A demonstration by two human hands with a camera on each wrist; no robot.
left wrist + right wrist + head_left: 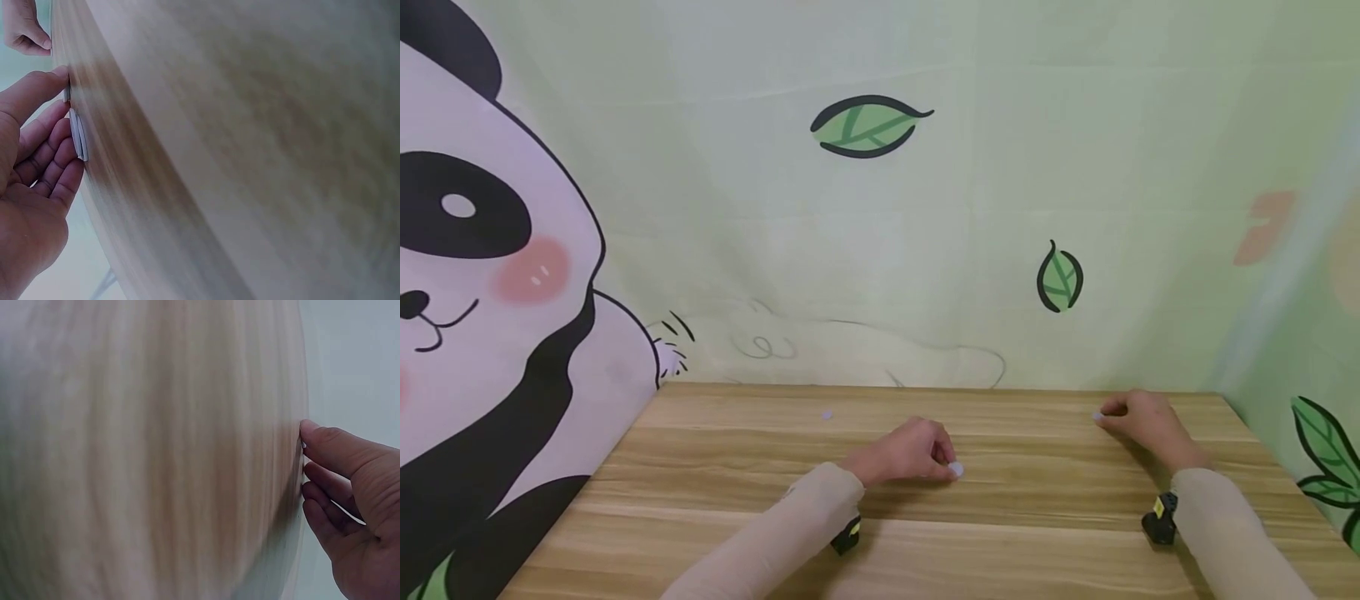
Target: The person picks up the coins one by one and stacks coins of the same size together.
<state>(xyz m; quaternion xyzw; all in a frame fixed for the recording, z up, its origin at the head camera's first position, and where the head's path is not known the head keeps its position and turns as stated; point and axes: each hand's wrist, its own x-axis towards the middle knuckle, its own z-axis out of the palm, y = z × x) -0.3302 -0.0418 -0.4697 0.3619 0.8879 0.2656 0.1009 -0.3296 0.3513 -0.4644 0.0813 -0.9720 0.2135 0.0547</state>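
Note:
My left hand point(910, 452) is low over the middle of the wooden table, pinching a small white disc point(956, 469) at the thumb and fingertips. The left wrist view shows a few thin pale discs point(79, 135) on edge against the curled fingers of that hand point(40, 169); whether they are gripped or only touched, I cannot tell. Toward the far right edge, my right hand point(1150, 425) has thumb and forefinger together at another small white disc point(1097, 416). In the right wrist view the right hand point(356, 494) meets the tabletop with its fingertips, and its disc is hidden.
One more small white disc point(827, 414) lies near the back of the wooden table point(715, 475), left of centre. Directly behind the table hangs a pale green backdrop point(925, 250) printed with leaves and a panda point(490, 333).

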